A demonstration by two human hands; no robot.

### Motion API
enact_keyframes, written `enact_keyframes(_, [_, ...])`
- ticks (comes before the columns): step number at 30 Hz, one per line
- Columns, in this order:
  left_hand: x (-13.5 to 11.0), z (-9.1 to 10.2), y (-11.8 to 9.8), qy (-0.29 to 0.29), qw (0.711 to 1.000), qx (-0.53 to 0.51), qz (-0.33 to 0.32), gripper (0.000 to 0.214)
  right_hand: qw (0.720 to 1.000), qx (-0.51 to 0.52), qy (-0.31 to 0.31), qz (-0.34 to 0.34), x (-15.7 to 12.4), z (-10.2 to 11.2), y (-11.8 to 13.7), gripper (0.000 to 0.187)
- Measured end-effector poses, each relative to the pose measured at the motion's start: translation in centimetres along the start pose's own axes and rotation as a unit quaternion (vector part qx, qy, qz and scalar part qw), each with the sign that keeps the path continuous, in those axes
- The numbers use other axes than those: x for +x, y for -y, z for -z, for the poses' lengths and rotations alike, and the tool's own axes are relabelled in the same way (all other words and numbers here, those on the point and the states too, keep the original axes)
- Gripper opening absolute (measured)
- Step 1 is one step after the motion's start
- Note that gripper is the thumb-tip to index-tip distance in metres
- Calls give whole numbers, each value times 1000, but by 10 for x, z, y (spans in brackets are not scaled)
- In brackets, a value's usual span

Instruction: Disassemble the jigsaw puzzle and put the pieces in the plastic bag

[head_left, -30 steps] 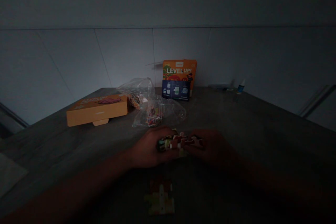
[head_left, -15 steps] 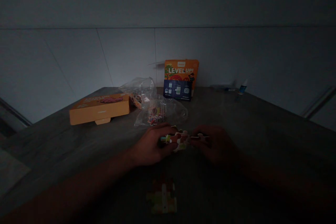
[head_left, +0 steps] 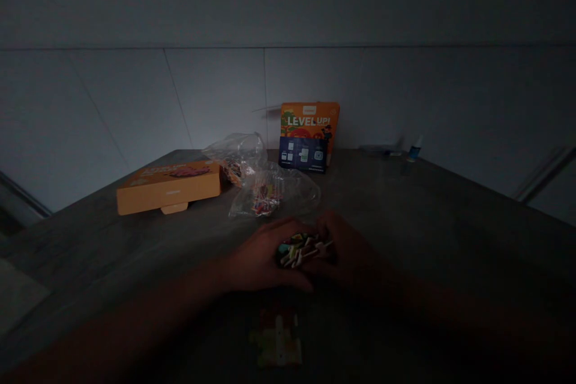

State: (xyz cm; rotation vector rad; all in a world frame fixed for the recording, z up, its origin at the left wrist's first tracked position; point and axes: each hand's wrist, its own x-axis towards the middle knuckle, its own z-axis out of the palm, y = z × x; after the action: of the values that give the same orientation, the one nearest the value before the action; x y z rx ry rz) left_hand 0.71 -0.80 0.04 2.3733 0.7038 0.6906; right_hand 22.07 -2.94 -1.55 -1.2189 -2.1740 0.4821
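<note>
Several small jigsaw puzzle pieces (head_left: 300,249), multicoloured with pale edges, are bunched between my two hands just above the dark table. My left hand (head_left: 258,257) curls around the bunch from the left, its thumb stretched along the near side. From the right, my right hand (head_left: 353,252) closes on the pieces at that end; its fingers are dim and partly hidden. A joined patch of puzzle pieces (head_left: 278,341), yellow-green and reddish with a pale strip, lies flat on the table nearer to me.
Beyond my hands lie a clear plastic bag (head_left: 299,189) with pieces inside and a second bag (head_left: 243,147). An orange box (head_left: 168,192) sits left. Against the wall stands an orange "LEVEL UP!" box (head_left: 310,114) with a dark blue leaflet (head_left: 302,155). A small bottle (head_left: 414,149) is far right.
My right hand has moved left, up against the pieces in my left hand. The pieces have gone from a flatter stack to a tilted, jumbled bunch. My left thumb has straightened.
</note>
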Motion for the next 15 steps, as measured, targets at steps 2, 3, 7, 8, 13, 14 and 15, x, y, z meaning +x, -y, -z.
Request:
enact_keyframes(2, [0, -2, -1, -4, 1000, 18, 3, 53, 1000, 10, 8, -17, 0, -2, 3, 32])
enact_keyframes(3, [0, -3, -2, -8, 1000, 26, 3, 47, 1000, 20, 13, -13, -1, -2, 5, 27])
enact_keyframes(7, [1, -8, -3, -29, 999, 30, -10, 26, 995, 70, 30, 67, -3, -5, 8, 25])
enact_keyframes(8, [2, -9, -3, -31, 999, 21, -17, 26, 992, 63, 19, 103, -3, -6, 9, 31])
enact_keyframes(13, [5, -8, 1, -60, 998, 17, -2, 23, 958, -67, -112, 255, -7, 3, 21, 39])
enact_keyframes(14, [5, -7, 2, -75, 997, 21, 15, 22, 950, -75, -95, 287, -9, 7, 26, 29])
enact_keyframes(15, [6, -6, 4, -91, 995, 23, 36, 23, 943, -79, -51, 320, -11, 10, 31, 20])
